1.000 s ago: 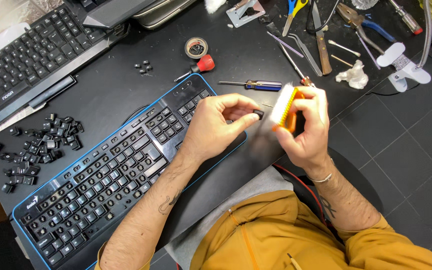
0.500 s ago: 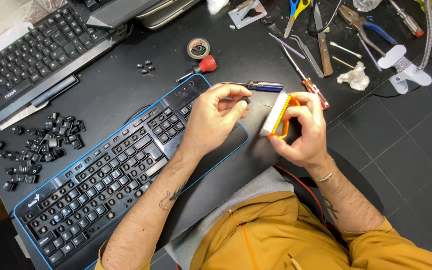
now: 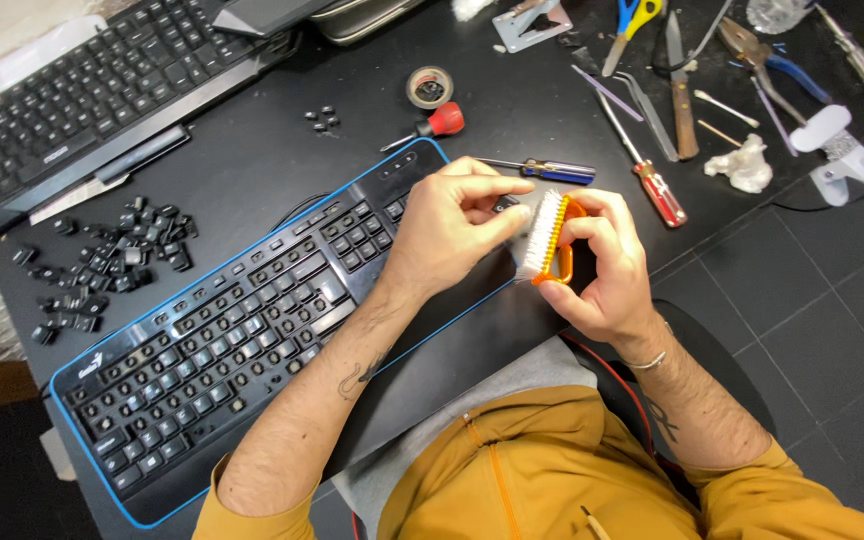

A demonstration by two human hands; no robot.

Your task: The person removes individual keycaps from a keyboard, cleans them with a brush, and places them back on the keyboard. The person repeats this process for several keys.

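Observation:
My right hand (image 3: 602, 265) grips an orange-handled scrub brush (image 3: 549, 236) with white bristles facing left. My left hand (image 3: 452, 220) pinches a small black keycap (image 3: 505, 205) against those bristles. Both hands hover over the right end of a black keyboard with a blue rim (image 3: 222, 340), which lies slanted across the dark desk (image 3: 252, 160).
A pile of loose black keycaps (image 3: 112, 260) lies left of the keyboard; a second black keyboard (image 3: 82, 90) sits at the far left. Screwdrivers (image 3: 542, 168), tape roll (image 3: 430, 87), scissors (image 3: 632, 20), pliers (image 3: 752, 50) and a crumpled tissue (image 3: 742, 165) are spread across the back.
Both hands have shifted slightly, and the left hand's fingers have moved along the bristles while the brush stays in my right hand.

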